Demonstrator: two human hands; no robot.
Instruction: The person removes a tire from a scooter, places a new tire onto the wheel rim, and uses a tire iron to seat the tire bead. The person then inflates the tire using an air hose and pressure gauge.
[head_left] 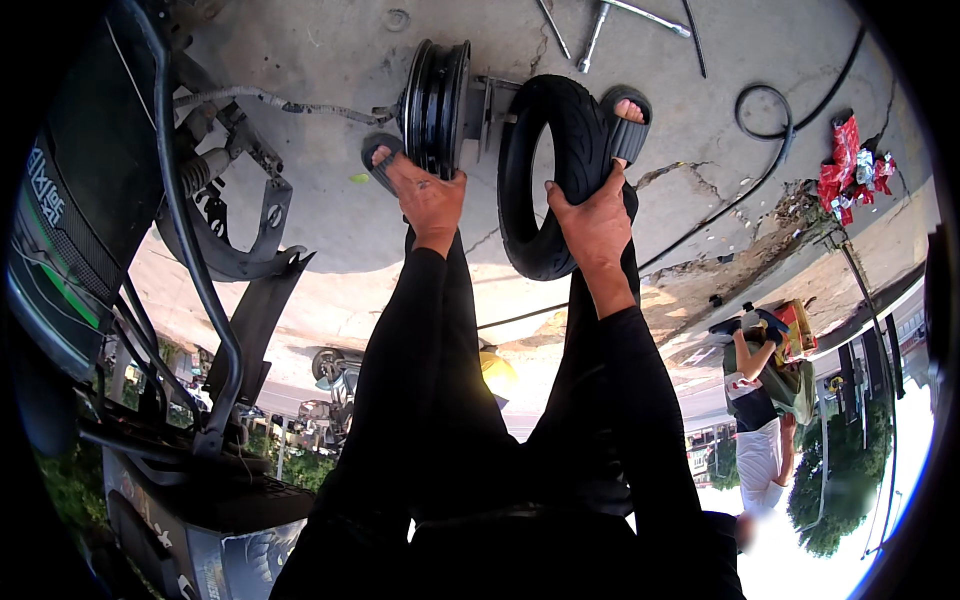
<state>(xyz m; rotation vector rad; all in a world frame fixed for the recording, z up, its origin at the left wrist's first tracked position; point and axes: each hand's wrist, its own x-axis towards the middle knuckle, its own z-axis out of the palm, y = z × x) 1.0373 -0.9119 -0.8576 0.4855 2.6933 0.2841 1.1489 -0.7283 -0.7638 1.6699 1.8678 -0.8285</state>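
My left hand (428, 200) is closed at the near edge of a black wheel rim (436, 105), which has no tyre on it. Its fingertips are partly hidden. A grey-wrapped cable (250, 93) runs from the rim's hub toward a scooter on the left. In my right hand (597, 222) is a loose black tyre (567, 120), standing on edge just right of the rim. The thumb lies over the tyre's near side, with the fingers round its tread. Between rim and tyre shows a metal bracket (487, 105).
The scooter's black frame tube (185, 200) and bodywork fill the left side. A cross-shaped wrench (597, 35) and rods lie on the far concrete. At right are a black hose (745, 195) and red wrappers (850, 170). Another person (757, 410) is farther off.
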